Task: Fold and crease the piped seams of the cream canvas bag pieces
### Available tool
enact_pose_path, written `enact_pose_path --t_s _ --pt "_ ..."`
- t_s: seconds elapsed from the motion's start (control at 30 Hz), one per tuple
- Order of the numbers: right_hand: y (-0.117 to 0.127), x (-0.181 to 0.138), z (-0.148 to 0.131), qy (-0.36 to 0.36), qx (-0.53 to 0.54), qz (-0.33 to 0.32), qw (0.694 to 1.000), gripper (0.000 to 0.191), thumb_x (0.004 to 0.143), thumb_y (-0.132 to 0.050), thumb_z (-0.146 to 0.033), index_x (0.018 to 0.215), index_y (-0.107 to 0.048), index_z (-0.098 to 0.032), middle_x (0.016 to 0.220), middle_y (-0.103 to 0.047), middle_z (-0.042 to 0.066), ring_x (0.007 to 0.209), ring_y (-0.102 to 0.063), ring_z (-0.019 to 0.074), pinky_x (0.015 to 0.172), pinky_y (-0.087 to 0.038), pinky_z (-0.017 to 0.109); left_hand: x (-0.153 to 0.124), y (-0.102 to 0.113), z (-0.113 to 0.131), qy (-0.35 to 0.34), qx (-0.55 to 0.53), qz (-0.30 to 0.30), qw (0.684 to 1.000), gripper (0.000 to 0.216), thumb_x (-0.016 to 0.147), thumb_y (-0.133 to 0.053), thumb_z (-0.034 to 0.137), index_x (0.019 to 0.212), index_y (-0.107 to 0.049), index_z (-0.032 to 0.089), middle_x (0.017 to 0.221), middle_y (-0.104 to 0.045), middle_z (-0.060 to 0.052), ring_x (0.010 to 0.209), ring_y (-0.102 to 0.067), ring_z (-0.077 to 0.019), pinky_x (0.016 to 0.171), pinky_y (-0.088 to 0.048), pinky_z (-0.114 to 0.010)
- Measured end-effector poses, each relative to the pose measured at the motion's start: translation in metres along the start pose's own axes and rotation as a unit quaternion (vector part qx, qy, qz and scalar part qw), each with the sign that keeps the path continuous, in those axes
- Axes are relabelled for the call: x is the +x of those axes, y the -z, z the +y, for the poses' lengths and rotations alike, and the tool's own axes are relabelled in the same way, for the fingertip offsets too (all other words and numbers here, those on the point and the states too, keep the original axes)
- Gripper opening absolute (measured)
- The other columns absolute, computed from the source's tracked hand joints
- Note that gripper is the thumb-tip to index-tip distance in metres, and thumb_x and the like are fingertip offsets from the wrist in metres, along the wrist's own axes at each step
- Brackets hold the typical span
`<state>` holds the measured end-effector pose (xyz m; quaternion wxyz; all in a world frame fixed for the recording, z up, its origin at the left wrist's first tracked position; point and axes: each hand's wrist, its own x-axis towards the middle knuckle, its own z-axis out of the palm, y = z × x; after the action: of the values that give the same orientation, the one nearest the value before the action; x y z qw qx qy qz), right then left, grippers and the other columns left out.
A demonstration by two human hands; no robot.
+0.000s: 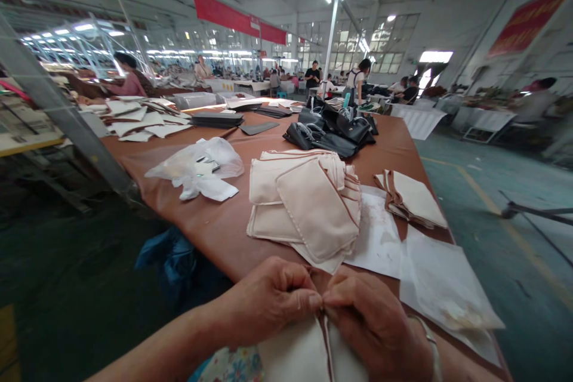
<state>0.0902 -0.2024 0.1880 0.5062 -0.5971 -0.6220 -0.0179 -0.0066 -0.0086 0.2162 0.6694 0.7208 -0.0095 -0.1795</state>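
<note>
The table [210, 224], covered in brown sheeting, is the largest item and extends away from the person. On its far left lies a loose pile of white pieces [138, 119], overlapping at various angles. To the right of these, at the far side, is a heap of black bags [331, 128] with pale wrapping about the handles. Nearer, at mid-table, stands a stack of cream panels [308, 209] with brown edging; the layers are fanned and the top one is turned askew. A crumpled plastic bag [201, 164] lies to the left of the stack, apart from it. A sheet of white paper [378, 239] lies partly beneath the stack on its right. Beyond the paper, near the right edge, is a smaller folded bundle [412, 197], cream and brown.

The cream piece [293, 352] in hand is at the near edge, close to the person's body, a brown strip running down its middle. Left hand [277, 292] and right hand [371, 316] are both closed, pinching its upper end with thumbs and fingers, tips almost meeting. The exact point gripped is hidden. A bracelet [432, 343] encircles the right wrist.
</note>
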Motion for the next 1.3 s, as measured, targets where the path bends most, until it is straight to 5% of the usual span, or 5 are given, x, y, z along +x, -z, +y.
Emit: enact_pose_path --t_s 0.2,0.47,0.67,0.93,1.3 --pt "0.015 0.007 -0.004 -0.245 0.196 -0.092 0.945 0.018 0.094 -0.049 -0.034 0.097 -0.057 -0.019 0.085 -0.054 0.001 0.075 -0.049 0.0127 0.067 -0.041 0.023 -0.004 -0.003 0.005 -0.123 0.186 0.03 0.974 0.03 0.095 -0.05 0.036 0.075 -0.053 0.013 0.071 -0.047 0.002 0.065 -0.04 -0.0086 0.059 -0.032 -0.019" --pt "0.012 0.014 0.003 -0.228 0.262 -0.146 0.926 0.032 0.095 -0.053 -0.039 0.076 -0.055 -0.014 0.073 -0.049 -0.001 0.065 -0.042 0.0084 0.059 -0.033 0.021 -0.005 -0.006 0.007 -0.173 0.139 0.028 0.975 0.032 0.096 -0.049 0.038 0.076 -0.053 0.013 0.071 -0.048 0.001 0.064 -0.041 -0.0086 0.058 -0.033 -0.018" --pt "-0.014 -0.003 0.01 -0.346 0.537 -0.044 0.768 0.039 0.082 -0.069 -0.047 0.07 -0.049 -0.016 0.06 -0.045 -0.003 0.05 -0.034 0.0061 0.049 -0.024 0.021 -0.003 -0.017 -0.001 -0.212 0.023 0.04 0.976 0.029 0.095 -0.054 0.035 0.076 -0.054 0.013 0.068 -0.048 0.001 0.061 -0.041 -0.008 0.056 -0.033 -0.018" --pt "0.023 0.012 0.006 -0.243 0.358 -0.14 0.891 0.029 0.09 -0.059 -0.041 0.083 -0.058 -0.013 0.08 -0.053 0.005 0.073 -0.046 0.014 0.07 -0.039 0.03 -0.006 -0.005 0.007 -0.209 0.067 0.001 0.975 0.042 0.099 -0.042 0.047 0.079 -0.054 0.013 0.075 -0.048 -0.001 0.068 -0.042 -0.0105 0.062 -0.034 -0.021" --pt "0.023 0.024 -0.003 -0.25 0.318 -0.119 0.907 0.025 0.083 -0.07 -0.033 0.074 -0.058 -0.013 0.07 -0.051 -0.002 0.06 -0.039 0.0068 0.052 -0.029 0.019 -0.005 -0.011 0.033 -0.04 0.048 -0.009 0.998 0.026 0.084 -0.061 0.037 0.074 -0.053 0.014 0.065 -0.044 0.002 0.057 -0.034 -0.0086 0.049 -0.024 -0.022"
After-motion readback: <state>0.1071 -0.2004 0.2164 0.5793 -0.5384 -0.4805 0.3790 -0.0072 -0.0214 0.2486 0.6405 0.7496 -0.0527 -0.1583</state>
